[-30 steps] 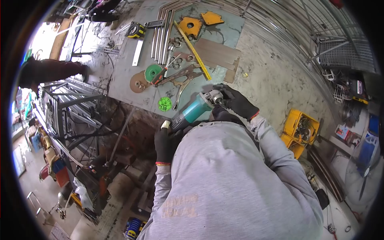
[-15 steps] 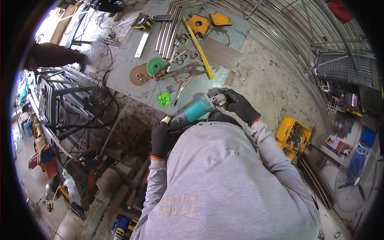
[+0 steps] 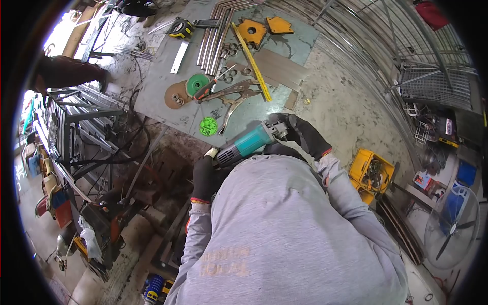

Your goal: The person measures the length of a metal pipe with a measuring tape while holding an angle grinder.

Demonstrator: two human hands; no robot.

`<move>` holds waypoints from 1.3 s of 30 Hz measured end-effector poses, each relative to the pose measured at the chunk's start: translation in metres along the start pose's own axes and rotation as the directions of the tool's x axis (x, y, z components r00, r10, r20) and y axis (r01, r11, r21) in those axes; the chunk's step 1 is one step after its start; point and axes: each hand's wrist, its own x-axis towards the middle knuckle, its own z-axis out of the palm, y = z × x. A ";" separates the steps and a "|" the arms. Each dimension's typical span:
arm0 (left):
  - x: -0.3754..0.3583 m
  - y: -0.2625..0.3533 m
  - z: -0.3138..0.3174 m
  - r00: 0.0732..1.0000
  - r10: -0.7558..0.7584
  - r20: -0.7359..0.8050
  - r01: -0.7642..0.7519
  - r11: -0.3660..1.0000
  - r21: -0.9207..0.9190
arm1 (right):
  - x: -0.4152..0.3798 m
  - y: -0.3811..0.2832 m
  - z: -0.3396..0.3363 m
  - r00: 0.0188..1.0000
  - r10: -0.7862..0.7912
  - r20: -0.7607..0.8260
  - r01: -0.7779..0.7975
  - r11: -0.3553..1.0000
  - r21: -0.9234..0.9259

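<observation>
A teal and black angle grinder [image 3: 249,142] lies across the near edge of the work table, close to my body. My left hand [image 3: 204,178], in a black glove, is closed around its rear end; part of the fingers is hidden. At the metal gear head, my gloved right hand [image 3: 305,136] has its fingers curled on the spindle side. No disc shows on the head. Just beyond the grinder are a round green label [image 3: 208,126], locking pliers [image 3: 231,114], a screwdriver [image 3: 206,90], a green disc [image 3: 197,85] and a brown disc [image 3: 175,96].
Farther back lie bent metal tubes [image 3: 209,48], a yellow ruler [image 3: 252,63], orange welding magnets [image 3: 252,31], and a tape measure [image 3: 180,28]. A yellow box [image 3: 373,170] stands to the right, near a fan [image 3: 452,229]. Metal frames [image 3: 86,117] crowd the left. Another person's leg [image 3: 71,71] shows there.
Both hands and the grinder stay nearly in place, with only a very slight shift at the grinder's head. The fan blades at the right have turned.
</observation>
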 end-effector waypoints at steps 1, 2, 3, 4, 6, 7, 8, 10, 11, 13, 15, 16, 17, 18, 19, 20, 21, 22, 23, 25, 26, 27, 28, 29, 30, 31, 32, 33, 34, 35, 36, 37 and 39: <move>0.000 -0.002 0.001 1.000 0.000 -0.006 0.000 1.000 -0.014 | 0.002 0.002 -0.001 1.000 -0.001 -0.002 0.001 1.000 0.000; -0.001 -0.004 0.002 1.000 0.001 -0.005 -0.001 1.000 -0.014 | 0.004 0.005 -0.002 0.999 0.008 -0.038 -0.008 1.000 -0.003; -0.001 -0.003 0.001 1.000 0.009 -0.001 -0.009 1.000 0.024 | 0.006 0.004 -0.001 0.997 0.016 -0.074 -0.016 1.000 -0.007; -0.001 -0.002 0.000 1.000 0.016 0.003 -0.017 0.998 0.063 | 0.008 0.003 0.000 0.997 0.016 -0.074 -0.016 1.000 -0.006; 0.000 -0.002 -0.001 1.000 0.018 0.010 -0.019 0.997 0.070 | 0.010 0.001 -0.001 0.991 0.054 -0.119 -0.068 0.990 -0.125; 0.000 -0.002 -0.001 1.000 0.019 0.015 -0.021 0.997 0.077 | 0.013 0.000 -0.002 0.991 0.053 -0.120 -0.067 0.990 -0.124; 0.001 -0.002 -0.001 1.000 0.021 0.016 -0.022 0.997 0.078 | 0.016 -0.002 -0.003 0.989 0.060 -0.133 -0.087 0.975 -0.203; 0.000 -0.002 -0.001 0.999 0.030 0.012 -0.031 0.998 0.055 | 0.023 -0.001 -0.011 0.987 0.066 -0.148 -0.106 0.954 -0.279; 0.001 -0.003 0.000 0.999 0.032 0.013 -0.032 0.998 0.055 | 0.027 -0.003 -0.016 0.991 0.066 -0.119 -0.106 0.924 -0.368; 0.001 -0.005 0.002 1.000 -0.002 0.019 0.001 1.000 0.014 | 0.033 -0.005 -0.020 0.994 0.068 -0.090 -0.101 0.885 -0.454; 0.000 -0.004 0.000 1.000 -0.004 0.016 0.004 1.000 0.030 | 0.038 -0.007 -0.020 0.999 -0.013 -0.049 -0.016 0.831 -0.556; -0.002 -0.003 -0.001 1.000 -0.008 0.013 0.008 0.999 0.044 | 0.037 -0.014 -0.012 0.999 -0.012 -0.046 -0.015 0.832 -0.555; -0.003 -0.005 -0.001 1.000 -0.011 0.012 0.010 0.999 0.046 | 0.035 -0.021 -0.004 0.999 -0.045 -0.029 0.024 0.858 -0.514; -0.004 -0.006 0.000 1.000 -0.018 0.009 0.018 0.999 0.038 | 0.034 -0.025 0.001 0.997 -0.078 -0.015 0.062 0.880 -0.471; -0.004 -0.007 0.000 1.000 -0.026 0.007 0.025 0.999 0.030 | 0.037 -0.020 -0.004 0.997 -0.077 -0.014 0.062 0.880 -0.470; -0.004 -0.009 0.001 1.000 -0.026 0.007 0.026 0.999 0.030 | 0.041 -0.014 -0.009 0.988 -0.137 0.066 0.149 0.782 -0.605; -0.003 -0.008 0.001 1.000 -0.016 0.013 0.016 1.000 0.018 | 0.044 -0.010 -0.013 0.971 -0.183 0.154 0.237 0.656 -0.716; -0.002 -0.007 0.001 1.000 -0.005 0.020 0.005 1.000 0.006 | 0.039 -0.021 -0.001 0.971 -0.184 0.152 0.237 0.657 -0.716; -0.002 -0.006 0.001 1.000 -0.004 0.021 0.004 1.000 0.006 | 0.029 -0.045 0.024 0.980 -0.193 0.049 0.134 0.456 -0.880; -0.003 -0.004 0.000 1.000 -0.009 0.004 0.009 1.000 0.006 | 0.026 -0.054 0.036 0.973 -0.225 -0.047 0.006 0.229 -0.973; -0.003 -0.004 0.000 1.000 -0.010 0.004 0.010 1.000 0.007 | 0.030 -0.046 0.031 0.946 -0.301 -0.120 -0.012 0.339 -0.941; -0.003 -0.004 0.001 1.000 -0.014 0.007 0.014 1.000 0.004 | 0.031 -0.046 0.031 0.909 -0.365 -0.199 -0.017 0.445 -0.896; -0.003 -0.005 0.000 1.000 -0.019 0.011 0.019 1.000 0.003 | 0.030 -0.046 0.029 0.911 -0.363 -0.196 -0.015 0.447 -0.894; -0.004 -0.005 -0.001 1.000 -0.022 0.011 0.022 1.000 0.007 | 0.026 -0.046 0.027 0.945 -0.242 -0.221 -0.053 0.551 -0.833; -0.003 -0.004 0.000 1.000 -0.011 0.004 0.011 1.000 0.022 | 0.023 -0.047 0.024 0.966 -0.117 -0.231 -0.104 0.642 -0.760; -0.001 -0.002 0.001 1.000 0.001 -0.004 -0.001 0.999 0.035 | 0.021 -0.040 0.014 0.965 -0.120 -0.232 -0.102 0.643 -0.759; 0.000 0.001 0.001 1.000 0.004 -0.004 -0.004 0.999 0.038 | 0.021 -0.029 0.005 0.987 -0.037 -0.154 -0.099 0.612 -0.784; 0.001 0.004 -0.001 1.000 -0.008 0.008 0.008 1.000 0.006 | 0.022 -0.029 0.005 0.996 0.048 -0.076 -0.090 0.582 -0.808; 0.001 0.007 -0.003 1.000 -0.019 0.022 0.020 1.000 -0.023 | 0.020 -0.025 0.007 0.996 0.043 -0.074 -0.085 0.587 -0.805; 0.000 0.011 -0.004 1.000 -0.015 0.027 0.016 1.000 -0.014 | 0.013 -0.018 0.012 0.997 0.017 -0.073 -0.065 0.685 -0.726; -0.002 0.018 -0.005 0.998 -0.059 -0.008 0.060 0.998 0.029 | 0.008 -0.016 0.018 0.997 -0.011 -0.079 -0.042 0.772 -0.634; -0.002 0.022 -0.004 0.994 -0.101 -0.045 0.104 0.992 0.068 | 0.006 -0.017 0.022 0.994 0.034 -0.105 -0.085 0.844 -0.530; 0.001 0.016 0.002 0.991 -0.059 -0.117 0.074 0.989 0.126 | 0.000 -0.016 0.027 0.995 -0.060 -0.082 0.004 0.833 -0.554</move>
